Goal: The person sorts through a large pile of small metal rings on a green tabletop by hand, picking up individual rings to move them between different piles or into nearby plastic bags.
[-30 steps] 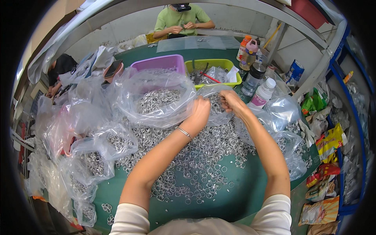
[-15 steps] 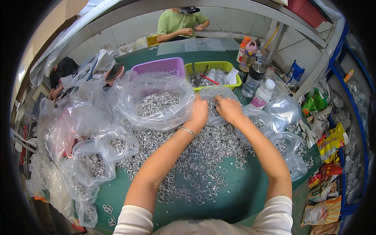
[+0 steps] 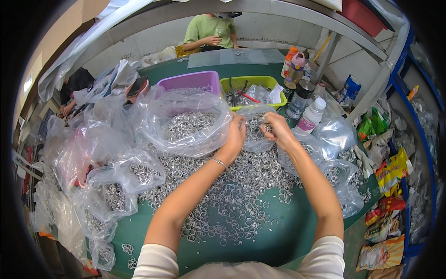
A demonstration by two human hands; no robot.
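A small clear plastic bag (image 3: pixel 253 145) with silver metal rings (image 3: pixel 254 124) in it lies open in front of me. My left hand (image 3: pixel 237 132) is closed on its left edge, right beside a larger clear plastic bag (image 3: pixel 148 125), which holds a heap of rings too. Above the small bag's right side, my right hand (image 3: pixel 278 128) has its fingers curled round some metal rings (image 3: pixel 267 127). Loose metal rings (image 3: pixel 246 209) spread thickly over the green table below both hands.
Behind the bags stand a purple bin (image 3: pixel 211 79) and a lime-green bin (image 3: pixel 265 80) with pliers (image 3: pixel 238 93). Bottles (image 3: pixel 312 114) stand to the right. More clear bags of rings (image 3: pixel 111 195) crowd the left. Across the table sits a person in green (image 3: pixel 209 30).
My right hand has lifted out of the small bag and moved slightly right, with rings now in its fingers. My left hand stays at the bag's edge. The person opposite has lowered one hand.
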